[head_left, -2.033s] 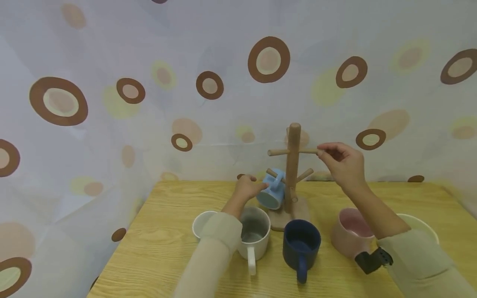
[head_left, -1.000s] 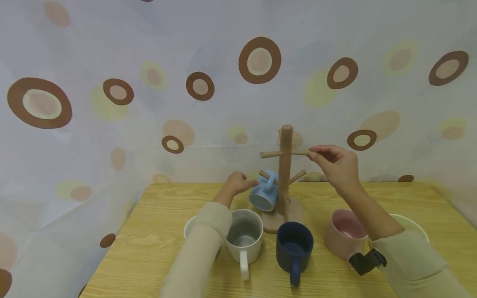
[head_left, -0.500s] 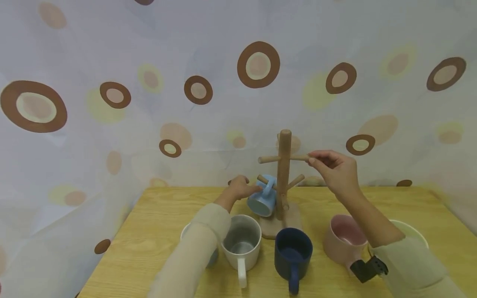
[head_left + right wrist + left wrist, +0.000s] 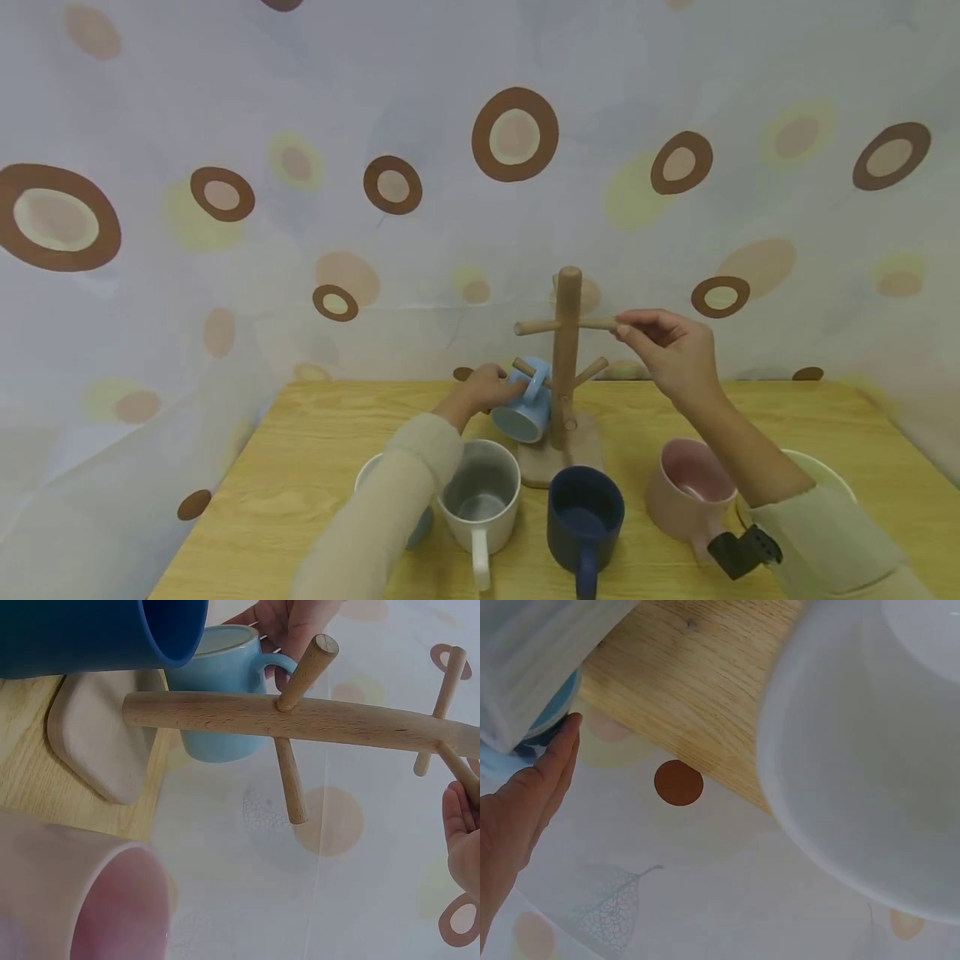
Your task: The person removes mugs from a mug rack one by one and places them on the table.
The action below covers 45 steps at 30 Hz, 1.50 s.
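Observation:
A wooden mug tree (image 4: 567,358) stands on the table, with a light blue mug (image 4: 519,417) tilted at a lower left peg that passes through its handle. My left hand (image 4: 480,390) holds this mug from its left side, thumb on the near side and fingers partly hidden behind it. In the left wrist view, the fingers (image 4: 547,769) lie straight along the mug's edge. My right hand (image 4: 675,350) pinches the end of the upper right peg between thumb and fingers. The right wrist view shows the light blue mug (image 4: 225,746) behind the post.
In front of the tree stand a grey-white mug (image 4: 491,533), a navy mug (image 4: 581,533) and a pink mug (image 4: 678,504). A pale cup (image 4: 367,471) is partly under the left sleeve, and a pale yellow vessel (image 4: 817,467) is behind the right sleeve. A patterned cloth (image 4: 420,275) hangs behind the table (image 4: 300,433).
The left hand has moved right onto the light blue mug, its thumb now farther over it. The right hand keeps its pinch on the peg. The whole head view has shifted slightly.

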Motion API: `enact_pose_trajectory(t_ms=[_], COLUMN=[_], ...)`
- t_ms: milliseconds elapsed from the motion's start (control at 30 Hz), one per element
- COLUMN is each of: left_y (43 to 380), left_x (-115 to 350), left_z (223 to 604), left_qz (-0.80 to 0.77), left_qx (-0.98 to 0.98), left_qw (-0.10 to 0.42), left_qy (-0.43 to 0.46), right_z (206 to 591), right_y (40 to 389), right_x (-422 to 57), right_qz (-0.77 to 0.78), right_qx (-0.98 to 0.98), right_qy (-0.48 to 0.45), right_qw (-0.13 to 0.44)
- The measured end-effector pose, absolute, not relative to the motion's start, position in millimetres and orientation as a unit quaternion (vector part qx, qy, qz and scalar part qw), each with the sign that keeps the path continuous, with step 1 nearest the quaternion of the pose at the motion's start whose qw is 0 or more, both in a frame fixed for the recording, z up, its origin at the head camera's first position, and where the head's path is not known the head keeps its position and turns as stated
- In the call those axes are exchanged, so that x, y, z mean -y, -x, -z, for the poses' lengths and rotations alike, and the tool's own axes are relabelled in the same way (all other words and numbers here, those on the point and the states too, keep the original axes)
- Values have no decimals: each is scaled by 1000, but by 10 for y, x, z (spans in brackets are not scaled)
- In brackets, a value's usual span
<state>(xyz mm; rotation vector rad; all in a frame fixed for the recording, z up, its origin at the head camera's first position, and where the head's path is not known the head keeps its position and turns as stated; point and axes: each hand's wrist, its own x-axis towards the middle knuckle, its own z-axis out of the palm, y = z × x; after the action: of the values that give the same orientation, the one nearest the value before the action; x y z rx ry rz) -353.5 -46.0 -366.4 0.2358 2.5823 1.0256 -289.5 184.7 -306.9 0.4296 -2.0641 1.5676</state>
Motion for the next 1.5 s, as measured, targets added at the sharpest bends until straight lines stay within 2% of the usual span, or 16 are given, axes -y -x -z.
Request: enact_pose_trajectory(t_ms=[267,700,967,1500], left_y=[3563,3602,3601,3609], left_x=[438,479,451,446], left_z=[3755,3830,3795,3776], left_qz=[-391,-403,-362,-303], left_qx=[-897,-873,-901,-939], left_qw=[190,263,220,111], left_qy=[-84,-77,-92,-115], right_z=[3057,3038,3049,3066], right_y=[2874,2873,2881,2874], right_x=[-1862,-1820,-1800,-1787], right_qz=[-591,-591,-611,-594], right_qx=[747,744,732,736], right_qy=[-160,-164,-157,-161], right_qw=[259,265,259,281])
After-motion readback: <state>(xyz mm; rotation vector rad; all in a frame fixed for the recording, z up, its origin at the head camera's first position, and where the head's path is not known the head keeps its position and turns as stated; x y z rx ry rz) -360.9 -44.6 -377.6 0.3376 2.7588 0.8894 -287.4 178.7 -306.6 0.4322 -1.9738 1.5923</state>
